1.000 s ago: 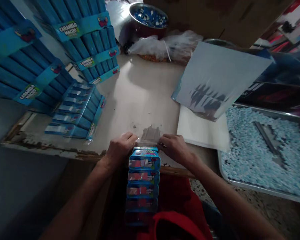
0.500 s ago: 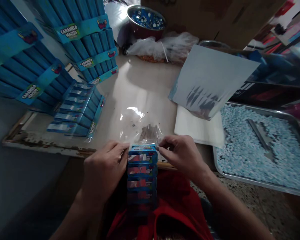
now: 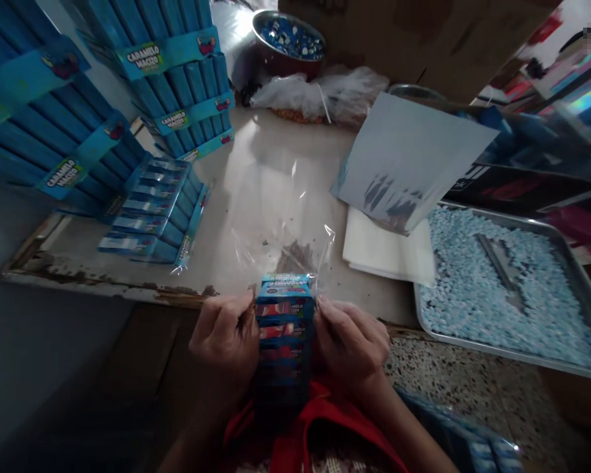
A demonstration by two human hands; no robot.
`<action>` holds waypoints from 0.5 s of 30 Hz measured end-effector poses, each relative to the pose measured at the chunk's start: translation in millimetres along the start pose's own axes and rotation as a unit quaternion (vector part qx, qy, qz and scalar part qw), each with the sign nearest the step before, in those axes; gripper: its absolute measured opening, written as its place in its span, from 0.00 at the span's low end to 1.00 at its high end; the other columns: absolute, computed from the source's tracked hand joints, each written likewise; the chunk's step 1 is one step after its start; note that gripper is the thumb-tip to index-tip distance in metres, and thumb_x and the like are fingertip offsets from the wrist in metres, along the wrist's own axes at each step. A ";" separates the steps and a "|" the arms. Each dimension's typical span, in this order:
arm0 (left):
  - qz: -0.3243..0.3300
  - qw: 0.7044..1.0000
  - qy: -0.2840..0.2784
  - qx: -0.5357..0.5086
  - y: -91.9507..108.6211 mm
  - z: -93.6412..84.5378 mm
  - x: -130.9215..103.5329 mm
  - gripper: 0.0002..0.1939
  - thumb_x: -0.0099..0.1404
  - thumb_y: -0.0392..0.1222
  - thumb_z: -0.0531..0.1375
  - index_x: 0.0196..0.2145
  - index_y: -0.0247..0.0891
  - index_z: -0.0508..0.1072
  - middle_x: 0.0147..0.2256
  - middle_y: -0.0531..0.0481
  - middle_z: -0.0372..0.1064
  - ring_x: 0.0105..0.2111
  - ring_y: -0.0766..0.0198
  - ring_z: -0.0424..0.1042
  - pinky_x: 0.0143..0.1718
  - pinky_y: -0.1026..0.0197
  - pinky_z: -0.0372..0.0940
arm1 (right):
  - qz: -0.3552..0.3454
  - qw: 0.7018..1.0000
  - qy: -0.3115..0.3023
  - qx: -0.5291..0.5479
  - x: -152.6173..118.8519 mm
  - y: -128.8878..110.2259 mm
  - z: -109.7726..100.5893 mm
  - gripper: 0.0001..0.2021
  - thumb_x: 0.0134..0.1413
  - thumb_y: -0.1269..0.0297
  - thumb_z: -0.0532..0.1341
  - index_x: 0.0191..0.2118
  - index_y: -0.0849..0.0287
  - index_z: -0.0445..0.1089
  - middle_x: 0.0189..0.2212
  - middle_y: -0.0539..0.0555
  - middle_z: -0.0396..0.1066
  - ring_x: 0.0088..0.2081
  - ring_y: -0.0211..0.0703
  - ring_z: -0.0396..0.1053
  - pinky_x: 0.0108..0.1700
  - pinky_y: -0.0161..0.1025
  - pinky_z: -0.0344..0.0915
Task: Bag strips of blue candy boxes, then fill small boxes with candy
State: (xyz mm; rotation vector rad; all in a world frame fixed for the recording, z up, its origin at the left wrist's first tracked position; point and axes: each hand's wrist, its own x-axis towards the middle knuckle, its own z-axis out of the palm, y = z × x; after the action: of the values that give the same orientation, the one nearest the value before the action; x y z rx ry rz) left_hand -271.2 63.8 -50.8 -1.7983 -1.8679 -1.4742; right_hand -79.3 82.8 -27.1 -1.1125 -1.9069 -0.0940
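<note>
While the left hand (image 3: 226, 332) and right hand (image 3: 353, 334) pinch clear film (image 3: 329, 231) beside the blue pack (image 3: 283, 309), its loose end seems unsealed.

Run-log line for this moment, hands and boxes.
left hand: pinching clear plastic film | right hand: pinching film's opposite side | between hands: row of blue printed boxes | film's loose end: over white table

The near pack (image 3: 283, 309) is showing blue with white lettering, the cloth (image 3: 325, 408) is showing red, the right floor (image 3: 438, 364) is showing dark speckles
</note>
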 end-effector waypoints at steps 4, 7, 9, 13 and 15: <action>0.069 0.998 0.006 -0.001 -3.2 -5.9 -4.8 0.16 0.57 0.25 0.70 0.42 0.37 0.78 0.38 0.47 0.77 0.38 0.64 0.76 0.44 0.63 0.72 | -0.048 0.999 -0.024 0.008 -10.7 3.0 -5.0 0.14 0.54 0.76 0.71 0.46 0.61 0.76 0.32 0.52 0.81 0.31 0.37 0.77 0.35 0.35 0.70; 0.066 0.998 0.013 -0.003 -4.4 -4.0 -5.9 0.16 0.57 0.24 0.70 0.41 0.36 0.77 0.37 0.47 0.76 0.38 0.65 0.77 0.43 0.64 0.72 | -0.057 0.998 -0.036 0.019 -15.9 6.9 -9.3 0.15 0.54 0.75 0.71 0.48 0.60 0.75 0.35 0.54 0.82 0.33 0.38 0.78 0.37 0.36 0.71; 0.069 0.997 0.018 -0.014 -6.3 -2.9 -6.6 0.15 0.58 0.23 0.69 0.41 0.35 0.76 0.37 0.47 0.76 0.39 0.64 0.77 0.44 0.63 0.73 | -0.052 0.998 -0.042 0.013 -18.7 9.8 -10.4 0.16 0.54 0.74 0.72 0.48 0.59 0.74 0.37 0.54 0.82 0.34 0.38 0.79 0.38 0.36 0.71; 0.170 0.985 -0.025 -0.013 -17.4 -16.2 -15.0 0.16 0.59 0.26 0.68 0.44 0.37 0.77 0.40 0.45 0.77 0.41 0.62 0.78 0.46 0.62 0.73 | -0.051 0.997 -0.063 0.011 -24.7 15.0 -9.4 0.14 0.57 0.73 0.69 0.49 0.60 0.73 0.37 0.54 0.82 0.35 0.39 0.79 0.39 0.36 0.70; 0.212 0.976 -0.055 0.003 -25.9 -26.9 -23.5 0.17 0.60 0.28 0.68 0.46 0.39 0.77 0.42 0.45 0.78 0.42 0.60 0.79 0.47 0.60 0.73 | -0.054 0.996 -0.067 0.011 -27.2 17.4 -5.8 0.13 0.58 0.73 0.68 0.48 0.60 0.72 0.36 0.54 0.82 0.35 0.39 0.78 0.38 0.36 0.69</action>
State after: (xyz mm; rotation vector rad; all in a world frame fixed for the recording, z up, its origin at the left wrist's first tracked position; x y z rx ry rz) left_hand -299.7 34.3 -67.1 -2.1415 -1.4023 -1.2329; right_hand -57.7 72.5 -49.5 -1.0231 -2.0833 -0.0588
